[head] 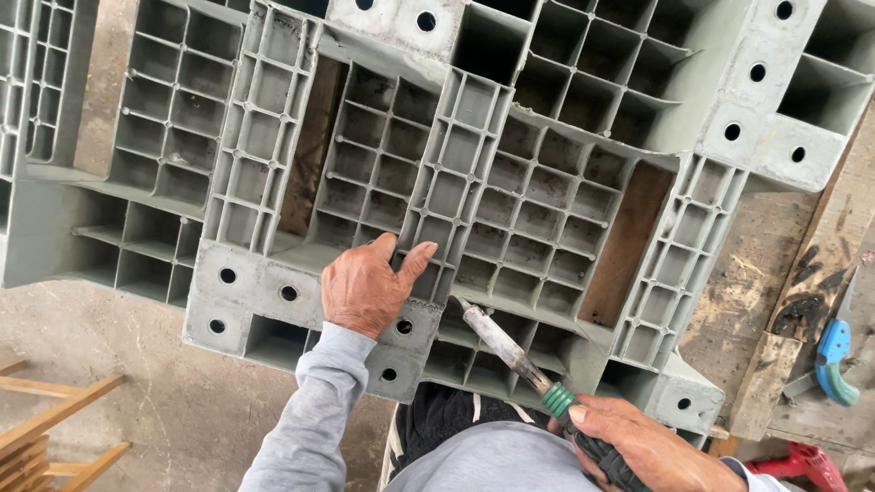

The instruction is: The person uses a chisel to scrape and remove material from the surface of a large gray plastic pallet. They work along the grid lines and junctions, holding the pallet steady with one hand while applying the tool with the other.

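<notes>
From the head view, a grey plastic pallet [474, 182] is steadied by the left hand [369, 287], laid flat on its ribs. The right hand [638, 446] is clenched around a soldering tool [510, 351]; its tip should be kept firmly on the rib.

Single view, from a camera worn on the person's head, facing steeply downward and slightly forward over the person's own torso. It stands close to the work: the grey plastic pallet [510, 182] fills most of the frame and runs past the top and left edges. The left hand [369, 287] lies near centre; the right hand [638, 446] is cut by the bottom edge. Concrete floor [137, 364] shows lower left, and what appears to be a wooden surface [775, 273] at right. No second view shares the scene.
</notes>
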